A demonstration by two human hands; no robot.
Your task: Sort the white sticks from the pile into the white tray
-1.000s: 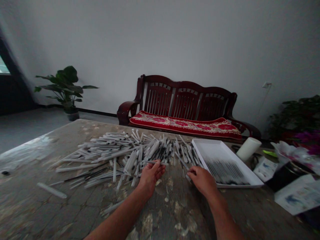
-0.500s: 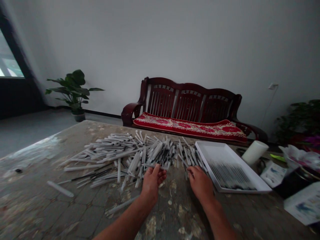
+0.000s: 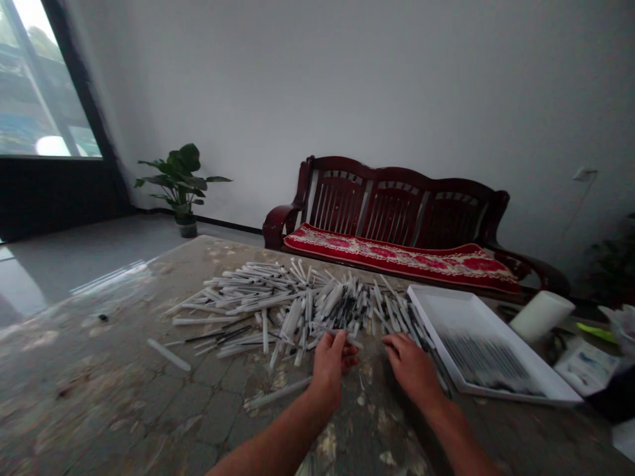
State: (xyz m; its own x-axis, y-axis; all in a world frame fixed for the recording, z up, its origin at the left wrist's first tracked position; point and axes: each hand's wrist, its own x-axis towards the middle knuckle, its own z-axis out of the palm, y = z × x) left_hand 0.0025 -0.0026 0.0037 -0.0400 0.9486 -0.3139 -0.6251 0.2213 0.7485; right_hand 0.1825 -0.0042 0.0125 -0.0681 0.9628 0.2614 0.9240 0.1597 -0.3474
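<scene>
Foreground, on a worn, stained table (image 3: pixel 99 377): left hand (image 3: pixel 328 371), fingers closed in a pinch on a white stick (image 3: pixel 347 338) at the near edge of the pile; right hand (image 3: pixel 413 370), open and relaxed, fingertips at the pile's right end, nothing clearly held. Directly ahead, a heap of black-tipped white sticks (image 3: pixel 278 304); below it, a loose stick (image 3: pixel 278 393) beside the left wrist. Right of the right hand, a white tray (image 3: pixel 461 317) with sticks in tidy rows; past it, a white cylinder (image 3: pixel 540 316) and papers (image 3: pixel 586 367). Beyond the table, a dark wooden bench (image 3: pixel 397 205) with a red cushion (image 3: pixel 397 261); far left, a potted plant (image 3: pixel 181 188) and a window (image 3: pixel 42 86).
</scene>
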